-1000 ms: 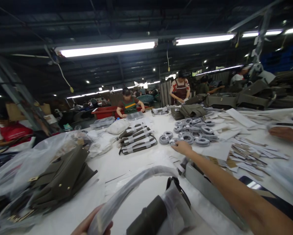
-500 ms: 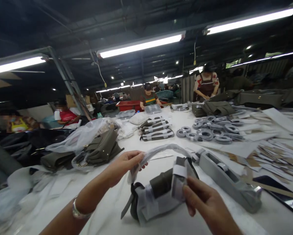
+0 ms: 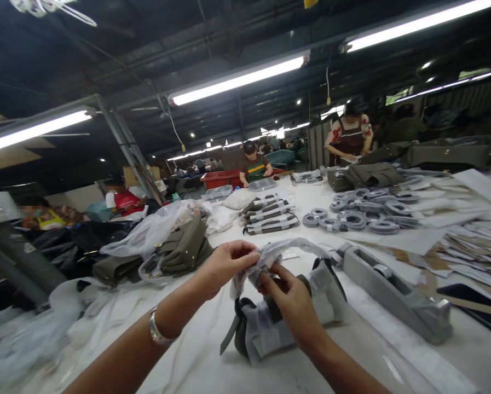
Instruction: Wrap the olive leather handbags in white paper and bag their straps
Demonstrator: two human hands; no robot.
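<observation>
A small dark olive bag [image 3: 265, 334], partly covered in translucent white wrapping, lies on the white table in front of me. Its arched carry handle [image 3: 300, 244] is wrapped in the same pale material. Near the handle's left side, my left hand [image 3: 229, 264] is closed, thumb and fingers pinching the wrapped handle. My right hand [image 3: 290, 301] reaches over the bag with bent fingers closed on a small grey wrapped bundle [image 3: 255, 279] beside the handle. The fingers hide most of that bundle. A dark strap end sticks out at the bag's lower left.
Right of the bag stands a grey tape dispenser [image 3: 393, 293]. Beyond it are coiled grey straps [image 3: 364, 213] and paper pieces [image 3: 471, 257]. Wrapped dark straps [image 3: 270, 216] lie ahead; an olive bag [image 3: 183, 246] and plastic sheeting [image 3: 146, 227] are left. Co-workers sit or stand farther back.
My right hand has moved left and up from the bag's right side to the handle, carrying the grey bundle. My left hand still pinches the handle. The view has shifted slightly.
</observation>
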